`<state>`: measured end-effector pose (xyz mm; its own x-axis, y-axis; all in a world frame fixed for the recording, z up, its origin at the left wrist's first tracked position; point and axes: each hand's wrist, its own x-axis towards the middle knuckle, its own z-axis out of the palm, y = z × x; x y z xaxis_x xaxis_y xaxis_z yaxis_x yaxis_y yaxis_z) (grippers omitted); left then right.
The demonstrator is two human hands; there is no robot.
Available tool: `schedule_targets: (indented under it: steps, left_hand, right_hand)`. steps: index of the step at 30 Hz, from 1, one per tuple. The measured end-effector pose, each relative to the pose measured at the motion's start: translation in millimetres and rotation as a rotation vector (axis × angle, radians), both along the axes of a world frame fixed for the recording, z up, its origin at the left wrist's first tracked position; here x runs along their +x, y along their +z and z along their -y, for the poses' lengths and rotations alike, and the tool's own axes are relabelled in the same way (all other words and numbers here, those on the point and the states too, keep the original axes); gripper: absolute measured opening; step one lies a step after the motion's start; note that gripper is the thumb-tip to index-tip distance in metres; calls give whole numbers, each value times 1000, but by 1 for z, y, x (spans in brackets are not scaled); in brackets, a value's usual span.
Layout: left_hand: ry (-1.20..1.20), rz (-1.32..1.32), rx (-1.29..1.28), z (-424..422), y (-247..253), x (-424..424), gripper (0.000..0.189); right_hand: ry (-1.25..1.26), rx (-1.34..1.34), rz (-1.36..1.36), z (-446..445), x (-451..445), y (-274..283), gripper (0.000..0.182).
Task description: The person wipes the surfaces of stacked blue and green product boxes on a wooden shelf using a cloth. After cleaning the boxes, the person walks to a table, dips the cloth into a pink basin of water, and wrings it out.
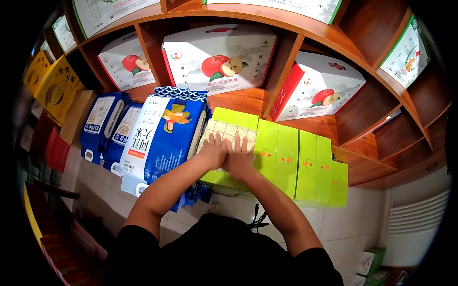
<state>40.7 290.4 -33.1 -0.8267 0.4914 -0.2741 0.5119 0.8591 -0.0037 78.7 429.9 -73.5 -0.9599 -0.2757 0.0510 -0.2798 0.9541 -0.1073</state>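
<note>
A folded cream cloth with a dark grid pattern lies on top of a lime-green box. Both hands rest flat on the cloth, side by side and touching near the thumbs. My left hand presses on its left part, fingers somewhat spread. Beside it, my right hand lies palm down on the right part, fingers apart. Neither hand grips anything. To the left stands a large blue and white rice bag, close to the cloth. More lime-green boxes stand in a row on the right.
Behind, a wooden shelf unit holds white boxes with apple pictures. Smaller blue bags, yellow boxes and a brown carton stand on the left. Black cables hang just before my body. Green and white boxes sit low right.
</note>
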Motion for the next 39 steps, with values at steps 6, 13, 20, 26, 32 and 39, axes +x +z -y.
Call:
schedule_targets:
  steps: [6,13,20,26,32,39]
  left_hand:
    - [71,78,1,-20,14,-64,80]
    - [129,94,15,-28,15,-105,82]
    - [103,79,25,-13,11,-48,82]
    - [95,77,38,4,12,25,77]
    - [98,-9,42,12,13,96,68]
    - [91,-218,148,6,-14,146,69]
  right_hand:
    - [-52,-101,142,-9,-68,25,77]
    - [-79,-62,287,-15,-115,32,80]
    - [-46,-30,292,-9,-58,34,78]
    - [26,-22,286,-4,9,36,79]
    - [107,11,274,-4,71,42,81]
    - [147,-43,223,-21,109,42,82]
